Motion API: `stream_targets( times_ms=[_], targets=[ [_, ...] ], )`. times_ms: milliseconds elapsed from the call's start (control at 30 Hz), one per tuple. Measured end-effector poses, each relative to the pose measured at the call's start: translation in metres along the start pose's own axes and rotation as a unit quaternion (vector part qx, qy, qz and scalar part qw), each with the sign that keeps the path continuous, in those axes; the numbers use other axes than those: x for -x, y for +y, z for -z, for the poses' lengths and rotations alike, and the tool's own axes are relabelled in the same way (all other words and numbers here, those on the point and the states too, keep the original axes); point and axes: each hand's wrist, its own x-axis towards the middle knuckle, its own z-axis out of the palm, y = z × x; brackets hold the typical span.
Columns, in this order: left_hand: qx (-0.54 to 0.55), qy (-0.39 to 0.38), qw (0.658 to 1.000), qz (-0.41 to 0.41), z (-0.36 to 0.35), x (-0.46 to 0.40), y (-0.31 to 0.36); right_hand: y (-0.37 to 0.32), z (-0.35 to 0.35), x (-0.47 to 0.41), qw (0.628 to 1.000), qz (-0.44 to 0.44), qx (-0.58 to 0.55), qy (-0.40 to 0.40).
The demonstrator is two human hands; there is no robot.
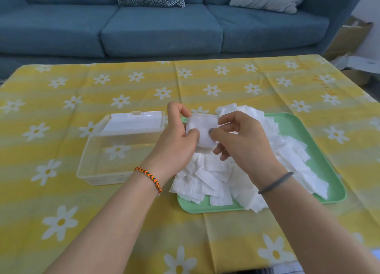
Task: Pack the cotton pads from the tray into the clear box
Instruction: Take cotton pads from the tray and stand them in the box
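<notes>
White cotton pads (216,177) lie heaped in a loose pile on a mint-green tray (298,125), which sits on the desk (61,201) at about 3 o'clock from the clear box (90,160); several pads spill over the tray's near rim and its far rim. Both hands meet above the tray's 9 o'clock edge, between tray and box, around a small stack of pads (202,132) held upright. The left hand (178,138) has its grip clamped on the stack, thumb on the near face and fingers curled over the top edge. The right hand (242,138) also grips the stack, thumb pressed on its near face at 3 o'clock, the other fingers curled behind and below. The clear box stands open, its hinged lid (133,121) lying back at 12 o'clock; through its bottom the daisy print of the yellow cloth shows. A braided bracelet (149,178) circles the left wrist and a grey band (275,182) the right. Beyond the desk at 12 o'clock stands a blue sofa (160,29) with two cushions.
</notes>
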Motion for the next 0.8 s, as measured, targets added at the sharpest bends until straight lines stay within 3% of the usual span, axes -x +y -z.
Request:
stream_targets(
  times_ms=[133,300,400,633,800],
  targets=[
    [-0.024,-0.002,1.0,-0.014,0.005,-0.002,-0.005,0.018,0.013,-0.011,0.971,0.05,0.233,0.022],
    [-0.013,0.014,1.0,0.011,0.006,-0.004,-0.005,0.041,0.009,-0.009,0.873,0.091,0.451,-0.162],
    [0.002,0.0,1.0,0.022,0.007,-0.002,-0.002,0.049,0.004,-0.009,0.841,0.11,0.496,-0.185],
    [-0.008,-0.002,0.999,0.039,0.013,0.0,0.002,0.044,0.01,-0.012,0.885,0.126,0.433,-0.113],
    [-0.012,0.0,1.0,0.028,0.014,0.001,0.002,0.02,0.027,-0.019,0.959,0.13,0.25,0.039]
  ],
)
